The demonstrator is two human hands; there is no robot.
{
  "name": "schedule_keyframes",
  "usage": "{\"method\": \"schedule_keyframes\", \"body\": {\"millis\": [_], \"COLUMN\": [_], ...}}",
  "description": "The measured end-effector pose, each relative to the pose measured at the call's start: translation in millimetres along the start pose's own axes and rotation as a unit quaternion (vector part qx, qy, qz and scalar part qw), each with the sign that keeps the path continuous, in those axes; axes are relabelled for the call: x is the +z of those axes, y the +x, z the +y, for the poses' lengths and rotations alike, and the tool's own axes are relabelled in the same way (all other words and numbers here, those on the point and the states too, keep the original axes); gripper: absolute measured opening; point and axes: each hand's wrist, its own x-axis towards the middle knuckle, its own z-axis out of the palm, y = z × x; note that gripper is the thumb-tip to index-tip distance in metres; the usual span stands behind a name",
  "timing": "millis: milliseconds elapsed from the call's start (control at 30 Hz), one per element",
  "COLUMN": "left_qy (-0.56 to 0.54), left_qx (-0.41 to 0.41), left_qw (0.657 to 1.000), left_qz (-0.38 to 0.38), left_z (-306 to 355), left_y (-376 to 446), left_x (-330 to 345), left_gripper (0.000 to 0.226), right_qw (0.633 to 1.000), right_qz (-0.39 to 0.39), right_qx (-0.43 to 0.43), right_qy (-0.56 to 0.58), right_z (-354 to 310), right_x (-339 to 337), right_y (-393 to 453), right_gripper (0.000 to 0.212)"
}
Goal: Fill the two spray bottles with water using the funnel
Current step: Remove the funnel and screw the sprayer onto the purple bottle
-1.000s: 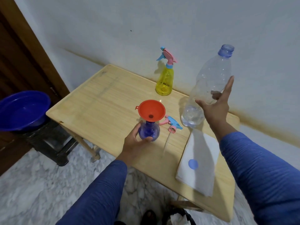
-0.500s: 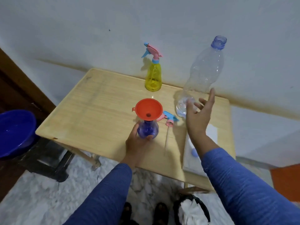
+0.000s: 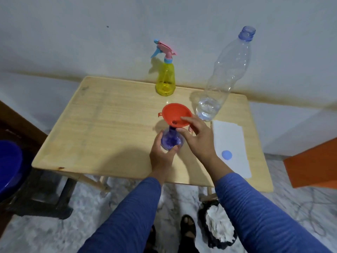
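Left hand point(image 3: 161, 156) is gripping the purple spray bottle point(image 3: 171, 140) mid-table; right hand point(image 3: 197, 138) is pinching the orange funnel point(image 3: 176, 115) seated in its neck. Yellow spray bottle point(image 3: 165, 79) is standing capped behind.

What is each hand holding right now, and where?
Left hand grips the purple spray bottle around its round body. Right hand pinches the orange plastic funnel at its near rim.

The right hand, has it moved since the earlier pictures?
Yes. The right hand has left the clear bottle and come leftward to pinch the orange funnel.
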Motion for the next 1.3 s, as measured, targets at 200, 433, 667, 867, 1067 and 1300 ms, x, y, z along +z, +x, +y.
{"method": "schedule_keyframes", "body": {"millis": [200, 433, 667, 867, 1067, 1300], "left_qy": [-0.001, 0.007, 0.012, 0.009, 0.008, 0.027], "left_qx": [0.025, 0.024, 0.032, 0.037, 0.029, -0.025], "left_qw": [1.0, 0.999, 0.998, 0.998, 0.998, 0.997], "left_qz": [-0.009, -0.036, -0.043, -0.048, -0.061, -0.062], "left_z": [-8, -11, -11, -14, -10, -3], "left_y": [7, 13, 13, 14, 14, 15], "left_x": [-2, -6, -8, -9, -10, -10], "left_gripper": [0.077, 0.079, 0.08, 0.082, 0.078, 0.079], "right_qw": [0.999, 0.999, 0.997, 1.0, 0.998, 0.985], "right_qz": [0.043, 0.014, -0.027, 0.005, 0.007, -0.075], "right_qx": [0.011, 0.024, 0.036, 0.023, 0.069, 0.126], "right_qy": [-0.01, -0.031, -0.068, -0.015, 0.009, -0.088], "right_z": [-14, -21, -23, -39, -25, 30], "right_x": [0, -2, -8, -14, -9, 24], "right_y": [4, 2, 9, 33, 85, 127], "right_gripper": [0.036, 0.038, 0.028, 0.023, 0.028, 0.025]}}
